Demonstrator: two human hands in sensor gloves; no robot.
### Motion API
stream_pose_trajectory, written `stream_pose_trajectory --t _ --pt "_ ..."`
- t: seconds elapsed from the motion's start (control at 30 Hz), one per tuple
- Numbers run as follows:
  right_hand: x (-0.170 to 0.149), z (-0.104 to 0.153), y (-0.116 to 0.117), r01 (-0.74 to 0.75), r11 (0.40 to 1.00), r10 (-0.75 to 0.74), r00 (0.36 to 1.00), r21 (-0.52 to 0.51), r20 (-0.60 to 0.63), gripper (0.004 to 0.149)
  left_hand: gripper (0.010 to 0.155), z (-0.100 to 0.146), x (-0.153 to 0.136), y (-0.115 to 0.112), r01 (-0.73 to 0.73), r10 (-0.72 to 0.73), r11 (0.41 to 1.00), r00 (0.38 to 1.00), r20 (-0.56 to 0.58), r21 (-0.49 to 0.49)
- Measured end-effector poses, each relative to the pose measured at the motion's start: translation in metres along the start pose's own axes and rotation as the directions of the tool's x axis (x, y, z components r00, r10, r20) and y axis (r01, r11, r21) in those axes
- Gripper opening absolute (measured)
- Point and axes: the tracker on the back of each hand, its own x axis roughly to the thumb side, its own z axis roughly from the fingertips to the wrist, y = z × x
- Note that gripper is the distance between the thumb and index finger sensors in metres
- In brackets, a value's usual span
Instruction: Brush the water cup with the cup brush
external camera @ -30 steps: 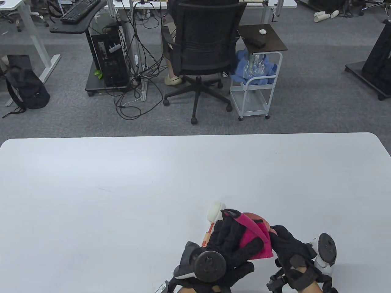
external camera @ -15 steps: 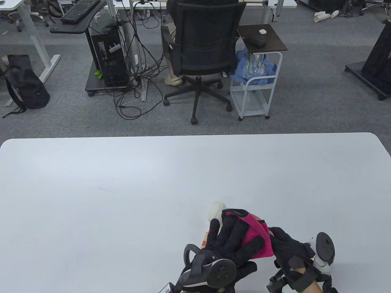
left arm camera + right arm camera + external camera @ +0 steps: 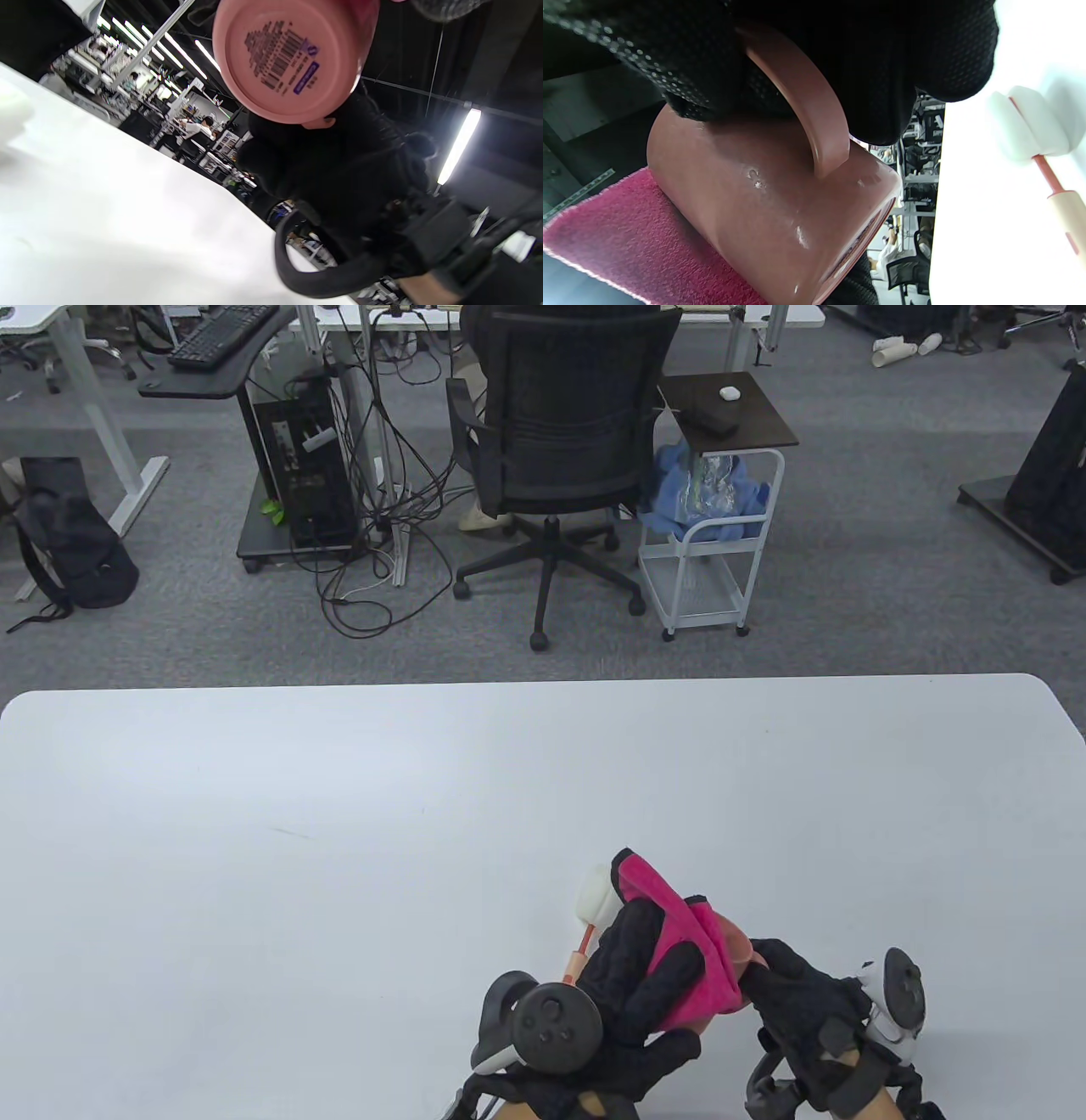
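Note:
A pink mug (image 3: 731, 943) is held above the table near its front edge; its barcoded base shows in the left wrist view (image 3: 288, 59). My right hand (image 3: 802, 997) grips the mug by its handle (image 3: 801, 93). My left hand (image 3: 636, 976) holds a magenta cloth (image 3: 679, 937) pressed over the mug (image 3: 780, 212). The cup brush (image 3: 594, 912), with a white sponge head and orange handle, lies on the table under my left hand; it also shows in the right wrist view (image 3: 1031, 123). Neither hand holds the brush.
The white table (image 3: 339, 814) stretches far and left of the hands. Beyond its far edge are an office chair (image 3: 560, 449), a white cart (image 3: 713, 551) and a computer tower (image 3: 297, 466) on the floor.
My left hand has turned and shifted the magenta cloth up and farther over the mug. The right hand keeps its grip on the handle, nearly still. The brush has not moved.

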Motion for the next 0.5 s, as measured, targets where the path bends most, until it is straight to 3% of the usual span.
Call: stream_pose_trajectory --t 0.13,0.2,0.27,0.33,0.4,0.5 --pt "0.001 -0.001 0.004 0.035 0.997 -0.037 0.999 0.071 0.023 0.034 0.072 0.001 -0.013 0.003 -0.308 0.308 0.951 0.951 -0.003 0.025" --pt "0.001 -0.003 0.011 0.061 0.989 -0.065 0.998 0.136 0.027 0.033 0.074 0.002 -0.023 0.002 -0.478 0.479 0.878 0.878 -0.018 0.034" --pt "0.000 -0.004 0.021 0.067 0.974 -0.070 0.998 0.215 0.005 0.033 0.073 0.001 -0.038 -0.009 -0.709 0.706 0.705 0.704 -0.072 -0.016" --pt "0.000 -0.004 0.022 0.034 0.979 -0.033 0.999 0.201 -0.008 0.034 0.070 0.001 -0.048 -0.017 -0.858 0.851 0.514 0.513 -0.109 -0.024" --pt "0.000 -0.005 0.020 -0.009 0.974 0.012 1.000 0.228 -0.011 0.034 0.065 0.000 -0.056 -0.020 -0.892 0.882 0.451 0.450 -0.137 -0.029" --pt "-0.001 -0.005 0.019 -0.041 0.972 0.045 0.999 0.233 -0.010 0.034 0.061 0.000 -0.062 -0.018 -0.889 0.881 0.457 0.448 -0.152 0.031"
